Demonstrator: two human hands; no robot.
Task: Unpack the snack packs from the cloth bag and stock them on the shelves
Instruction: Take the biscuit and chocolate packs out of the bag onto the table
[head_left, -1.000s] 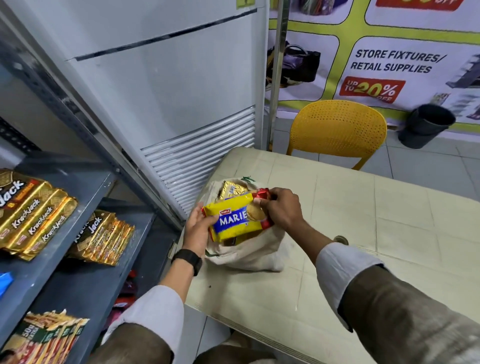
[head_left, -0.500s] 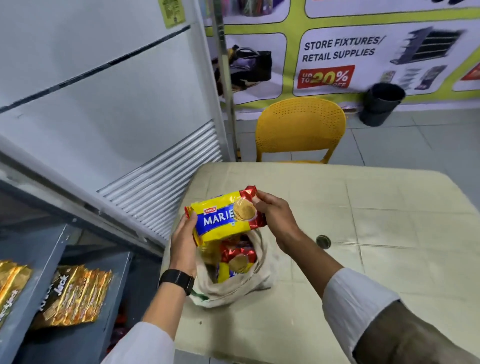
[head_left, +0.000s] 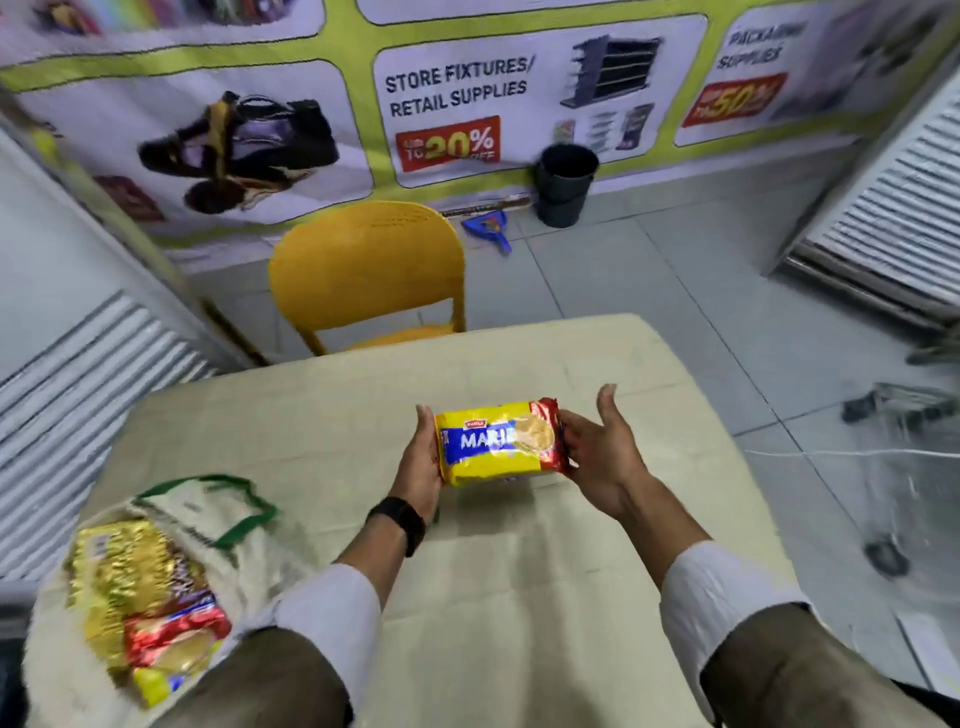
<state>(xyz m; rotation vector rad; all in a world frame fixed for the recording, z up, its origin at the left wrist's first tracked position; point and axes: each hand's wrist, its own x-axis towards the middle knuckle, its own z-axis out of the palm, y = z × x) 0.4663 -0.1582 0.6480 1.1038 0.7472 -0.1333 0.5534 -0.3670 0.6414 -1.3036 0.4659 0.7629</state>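
Progress is judged to be early: one yellow Marie biscuit pack (head_left: 500, 441) is out of the cloth bag (head_left: 208, 525) and is held above the middle of the beige table (head_left: 322, 415), between both hands. The pack's left end is gripped by the left hand (head_left: 423, 470), thumb over the top edge; its red right end is touched by the right hand (head_left: 597, 457), whose fingers are spread and nearly straight, more a support than a grip. The bag is seen lying open at the near left of the table, and further packs (head_left: 140, 597), gold, red and yellow, are visible inside, so unpacking is taken to be far from finished. No shelf is seen in this view, so nothing can be said of stock already placed; the held pack has not yet been shelved
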